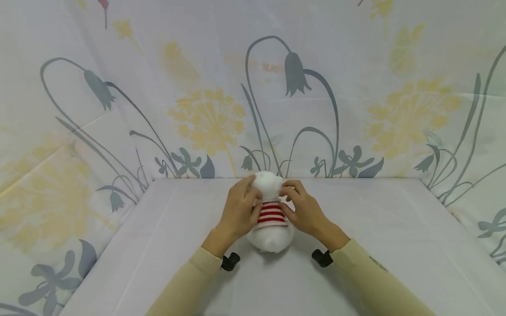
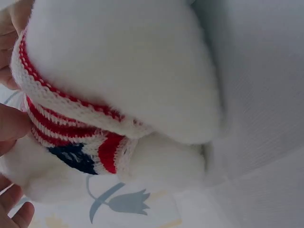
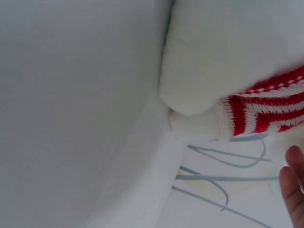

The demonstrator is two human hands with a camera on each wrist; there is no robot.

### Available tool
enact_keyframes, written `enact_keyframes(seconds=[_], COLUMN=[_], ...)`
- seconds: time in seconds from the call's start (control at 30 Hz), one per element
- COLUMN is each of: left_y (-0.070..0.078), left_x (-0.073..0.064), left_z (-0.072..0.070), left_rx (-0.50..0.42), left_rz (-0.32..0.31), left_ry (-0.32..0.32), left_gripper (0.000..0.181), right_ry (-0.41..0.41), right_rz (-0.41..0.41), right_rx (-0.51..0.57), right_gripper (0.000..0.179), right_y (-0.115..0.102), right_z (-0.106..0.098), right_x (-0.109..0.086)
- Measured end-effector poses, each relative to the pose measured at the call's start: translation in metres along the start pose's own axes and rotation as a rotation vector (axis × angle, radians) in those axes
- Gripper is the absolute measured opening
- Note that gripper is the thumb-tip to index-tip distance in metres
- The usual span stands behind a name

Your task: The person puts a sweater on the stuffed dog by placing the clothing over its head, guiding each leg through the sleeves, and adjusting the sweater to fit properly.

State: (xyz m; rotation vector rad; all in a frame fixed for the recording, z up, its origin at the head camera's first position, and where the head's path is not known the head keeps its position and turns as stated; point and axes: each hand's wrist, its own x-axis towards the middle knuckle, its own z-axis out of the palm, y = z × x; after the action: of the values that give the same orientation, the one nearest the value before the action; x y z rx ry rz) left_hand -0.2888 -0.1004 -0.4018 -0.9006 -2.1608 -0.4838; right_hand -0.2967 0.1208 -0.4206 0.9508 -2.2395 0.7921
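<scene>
A white plush toy [image 1: 272, 237] in a red-and-white striped knitted sweater [image 1: 271, 214] sits on the white table, its back with a small round tail toward me. My left hand [image 1: 239, 206] grips its left side, fingers at the head and thumb on the sweater. From the right, my right hand [image 1: 303, 210] holds it in the same way, fingers curled by the head. A dark blue patch [image 2: 73, 157] shows on the sweater's sleeve in the left wrist view. The right wrist view shows the toy's white body [image 3: 223, 52] and a few fingertips [image 3: 290, 183]. The toy's front is hidden.
The white-covered table [image 1: 178, 206] reaches back to a hanging cloth [image 1: 221, 52] printed with grey and yellow flowers, which also lines both sides. Black wrist devices [image 1: 231, 261] show beneath each forearm, close to the tabletop.
</scene>
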Motion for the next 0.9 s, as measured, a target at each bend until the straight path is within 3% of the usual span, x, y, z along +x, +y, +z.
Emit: enact_keyframes(seconds=[0.17,0.3,0.43,0.73,0.8,0.9], left_y=[0.01,0.015,0.018,0.014,0.012,0.013], left_x=[-0.016,-0.031,-0.041,-0.053,-0.054,-0.053], left_z=[-0.01,-0.015,-0.016,-0.02,-0.021,-0.024], left_rx=[-0.056,-0.151,-0.213,-0.223,-0.241,-0.271], left_rz=[0.001,-0.001,-0.029,-0.036,-0.055,-0.086], left_ry=[-0.001,-0.089,-0.226,-0.456,-0.483,-0.47], left_gripper=[0.025,0.022,0.02,0.022,0.02,0.018], right_ry=[-0.188,-0.332,-0.372,-0.497,-0.506,-0.515], right_rz=[0.076,0.068,0.036,0.064,0.086,0.129], right_rx=[0.132,0.199,0.188,0.159,0.158,0.151], right_gripper=[0.02,0.018,0.014,0.01,0.014,0.02], right_y=[-0.003,-0.007,-0.008,-0.009,-0.008,-0.008], right_z=[-0.013,-0.018,-0.017,-0.022,-0.022,-0.022], right_x=[-0.021,-0.033,-0.037,-0.039,-0.039,-0.039])
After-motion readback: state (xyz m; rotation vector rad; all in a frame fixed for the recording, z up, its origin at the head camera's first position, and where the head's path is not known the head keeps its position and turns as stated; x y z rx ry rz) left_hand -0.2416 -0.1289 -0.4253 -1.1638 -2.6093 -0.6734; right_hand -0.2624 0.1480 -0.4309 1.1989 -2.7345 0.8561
